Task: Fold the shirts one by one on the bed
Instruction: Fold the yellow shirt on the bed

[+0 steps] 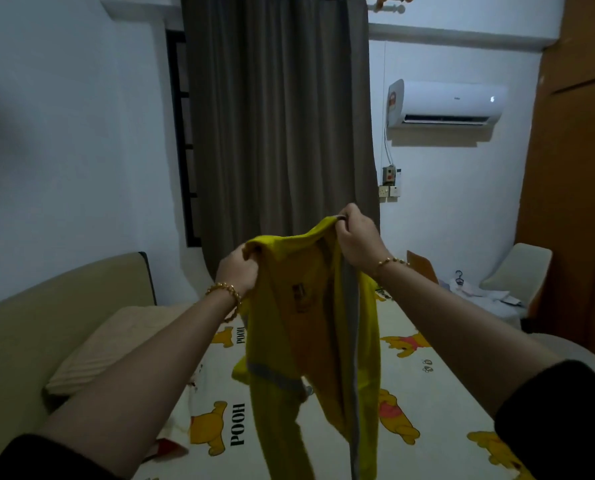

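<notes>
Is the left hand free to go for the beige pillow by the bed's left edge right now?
Probably not yet: the left hand grips the yellow shirt, held up together with the right hand. The pillow itself lies uncovered beside that forearm.

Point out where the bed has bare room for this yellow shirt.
Bare sheet lies right of the hanging yellow shirt, out to the bed's right edge. The left is tighter: the pillow and a red-and-white item sit by that edge.

"POOH" printed twice on bedsheet (438,403), beside bear figures; shirt (310,306) patch unreadable.
</notes>
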